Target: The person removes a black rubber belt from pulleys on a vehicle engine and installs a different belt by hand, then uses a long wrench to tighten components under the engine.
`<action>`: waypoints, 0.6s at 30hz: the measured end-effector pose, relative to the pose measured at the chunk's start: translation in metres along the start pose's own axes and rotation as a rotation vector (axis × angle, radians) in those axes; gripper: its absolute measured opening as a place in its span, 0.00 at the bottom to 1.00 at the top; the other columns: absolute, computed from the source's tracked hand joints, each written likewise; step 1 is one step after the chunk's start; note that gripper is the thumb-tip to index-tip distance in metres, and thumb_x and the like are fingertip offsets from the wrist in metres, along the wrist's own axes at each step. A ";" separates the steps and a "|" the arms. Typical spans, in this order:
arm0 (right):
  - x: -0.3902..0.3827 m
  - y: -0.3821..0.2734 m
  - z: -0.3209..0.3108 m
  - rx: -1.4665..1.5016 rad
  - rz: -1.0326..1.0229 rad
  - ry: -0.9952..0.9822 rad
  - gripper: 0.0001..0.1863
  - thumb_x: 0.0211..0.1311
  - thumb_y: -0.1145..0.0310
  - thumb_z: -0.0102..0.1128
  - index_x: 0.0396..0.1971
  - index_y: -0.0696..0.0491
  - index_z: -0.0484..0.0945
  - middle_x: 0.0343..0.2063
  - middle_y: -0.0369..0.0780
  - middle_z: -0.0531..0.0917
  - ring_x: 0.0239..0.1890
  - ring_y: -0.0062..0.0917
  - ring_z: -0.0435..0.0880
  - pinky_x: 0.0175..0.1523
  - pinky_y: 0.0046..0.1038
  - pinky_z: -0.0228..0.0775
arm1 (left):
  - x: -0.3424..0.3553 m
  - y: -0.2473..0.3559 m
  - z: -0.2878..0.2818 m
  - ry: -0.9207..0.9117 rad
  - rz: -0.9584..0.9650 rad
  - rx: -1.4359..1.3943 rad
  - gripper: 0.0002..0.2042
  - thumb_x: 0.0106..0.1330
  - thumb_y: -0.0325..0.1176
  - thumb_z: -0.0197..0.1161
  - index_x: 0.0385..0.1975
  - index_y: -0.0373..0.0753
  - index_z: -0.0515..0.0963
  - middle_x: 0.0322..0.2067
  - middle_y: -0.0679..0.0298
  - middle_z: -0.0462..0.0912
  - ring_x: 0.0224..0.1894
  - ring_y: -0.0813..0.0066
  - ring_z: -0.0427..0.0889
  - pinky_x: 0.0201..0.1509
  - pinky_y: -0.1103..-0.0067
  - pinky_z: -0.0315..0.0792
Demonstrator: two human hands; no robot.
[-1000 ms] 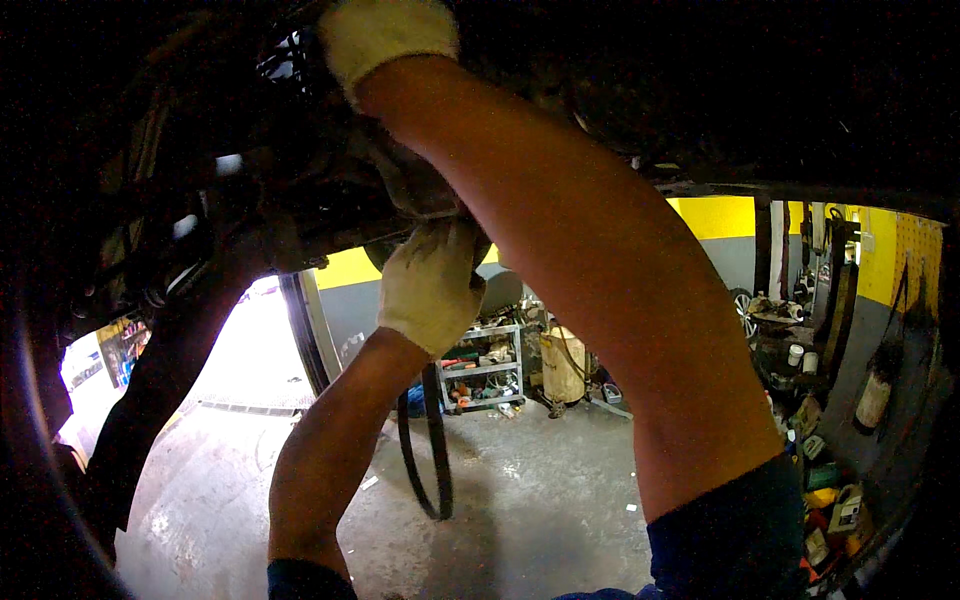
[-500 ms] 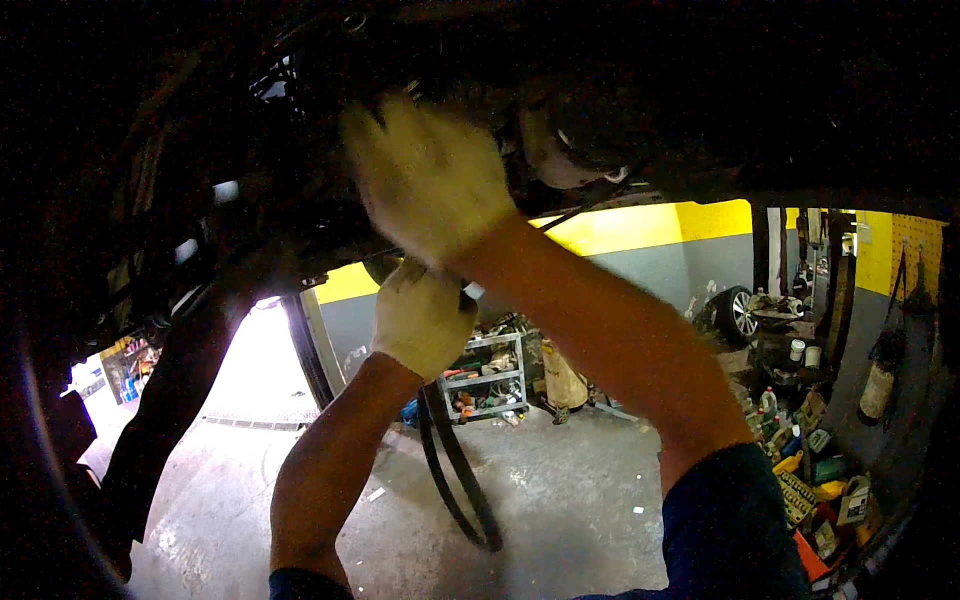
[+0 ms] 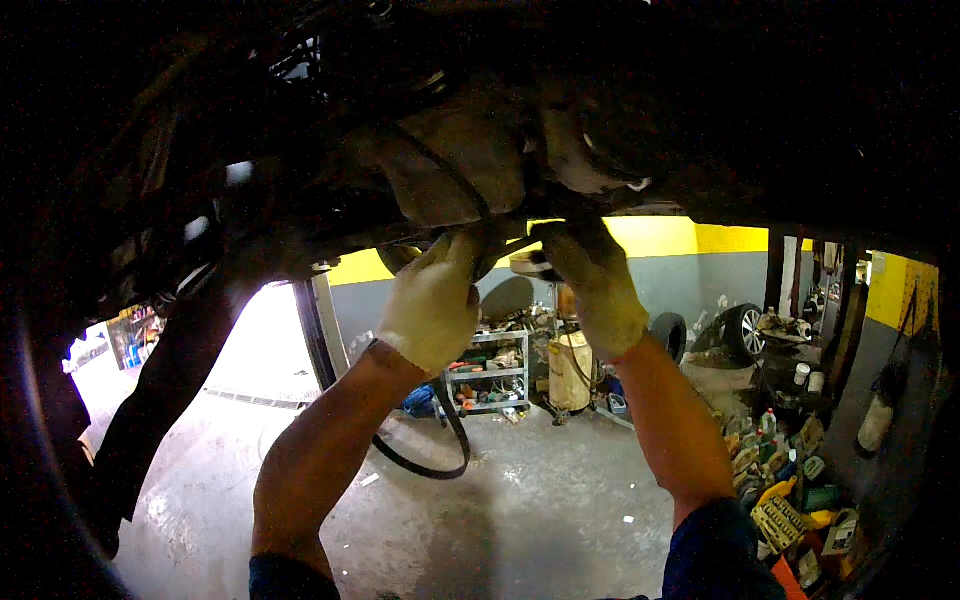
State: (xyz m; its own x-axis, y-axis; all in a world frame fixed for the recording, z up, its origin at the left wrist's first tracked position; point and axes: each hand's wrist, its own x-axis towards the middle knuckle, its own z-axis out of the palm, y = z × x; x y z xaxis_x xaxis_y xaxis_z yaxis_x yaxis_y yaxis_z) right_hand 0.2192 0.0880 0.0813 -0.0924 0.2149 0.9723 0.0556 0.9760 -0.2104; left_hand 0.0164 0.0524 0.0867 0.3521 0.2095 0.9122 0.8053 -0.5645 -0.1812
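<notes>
Gloved, my left hand (image 3: pixel 430 300) is closed on a black looped belt (image 3: pixel 455 440), which hangs below it, just under the dark vehicle underside (image 3: pixel 450 170). A round dark part (image 3: pixel 400 258) sits behind its fingers. My right hand (image 3: pixel 598 290), also in a pale glove, is raised to the same area with its fingers curled in shadow; what they hold is too dark to make out. A short dark strip (image 3: pixel 513 247) runs between the hands, above a round light-edged piece (image 3: pixel 530 265).
Beyond stand a yellow-and-grey wall (image 3: pixel 700 265), a metal shelf cart (image 3: pixel 485 400), a yellow tank (image 3: pixel 570 370) and wheels (image 3: pixel 743 330). Cluttered containers and an open tool case (image 3: pixel 780 520) lie at right. A dark post (image 3: pixel 175 390) and bright doorway (image 3: pixel 265 350) are at left.
My right hand came down from high under the vehicle to beside my left hand, uncovering the underside. My left hand shifted slightly; the belt's hanging loop swung and rose a little.
</notes>
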 end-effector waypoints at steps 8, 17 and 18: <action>0.056 0.003 0.057 0.780 -0.100 -0.147 0.24 0.65 0.69 0.59 0.60 0.55 0.70 0.57 0.42 0.77 0.57 0.32 0.76 0.63 0.34 0.69 | 0.008 0.004 -0.017 -0.113 0.075 0.116 0.20 0.53 0.25 0.61 0.48 0.35 0.70 0.39 0.47 0.80 0.44 0.45 0.80 0.45 0.60 0.76; 0.056 -0.010 0.069 1.112 0.088 -0.078 0.18 0.64 0.66 0.62 0.52 0.53 0.76 0.40 0.36 0.81 0.39 0.22 0.79 0.42 0.27 0.74 | 0.007 -0.005 -0.049 -0.127 0.018 0.090 0.18 0.61 0.34 0.63 0.50 0.36 0.74 0.39 0.48 0.80 0.44 0.46 0.80 0.48 0.60 0.74; 0.056 -0.011 0.072 1.106 0.112 -0.050 0.16 0.64 0.66 0.62 0.51 0.53 0.77 0.36 0.35 0.81 0.35 0.20 0.78 0.38 0.25 0.74 | 0.008 -0.013 -0.054 -0.074 -0.033 0.038 0.18 0.61 0.35 0.64 0.50 0.37 0.75 0.39 0.48 0.80 0.44 0.46 0.80 0.48 0.60 0.74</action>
State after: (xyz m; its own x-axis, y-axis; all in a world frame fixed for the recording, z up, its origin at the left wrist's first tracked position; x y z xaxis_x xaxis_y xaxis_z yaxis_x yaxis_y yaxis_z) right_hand 0.1421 0.0913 0.1305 -0.1836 0.2810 0.9420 -0.8486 0.4383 -0.2962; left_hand -0.0172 0.0179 0.1163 0.3580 0.2867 0.8886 0.8340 -0.5261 -0.1663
